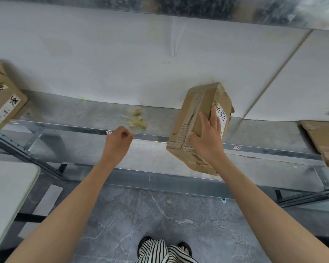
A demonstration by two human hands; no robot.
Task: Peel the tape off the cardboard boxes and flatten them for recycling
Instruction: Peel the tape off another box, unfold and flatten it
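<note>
Gripping a cardboard box (196, 111) across one long edge, the right hand (209, 137) has its thumb on the taped face and its 4 fingers spread over the neighbouring face, where their tips reach a white label (224, 120) with handwriting on it. The box is tilted, its far end over the metal shelf (84, 114) and its near end hanging out past the shelf's front rail; whether the far end touches the shelf cannot be told. Brown tape (195, 105) runs lengthwise down the face under the thumb and wraps over the near corner, and the far end of the box looks dented and torn. The left hand (119, 141) is raised in front of the shelf's rail, well to the left of the box, its grip closed into a loose fist with nothing visible inside it. On the shelf beyond that fist lies a small heap of yellowish crumpled scraps (137, 118). At the shelf's left end stands a second box (2, 99) with labels and a black scribble on its side, and at the shelf's right end lies a piece of flat cardboard (323, 141) whose corner overhangs the rail. Behind the shelf is a white wall (122, 54). Below the shelf's left part a white table (8, 183) juts in, and under the shelf's front the grey marbled floor (160, 215) shows, with striped trousers (160, 251) and dark sandals at the bottom edge.
</note>
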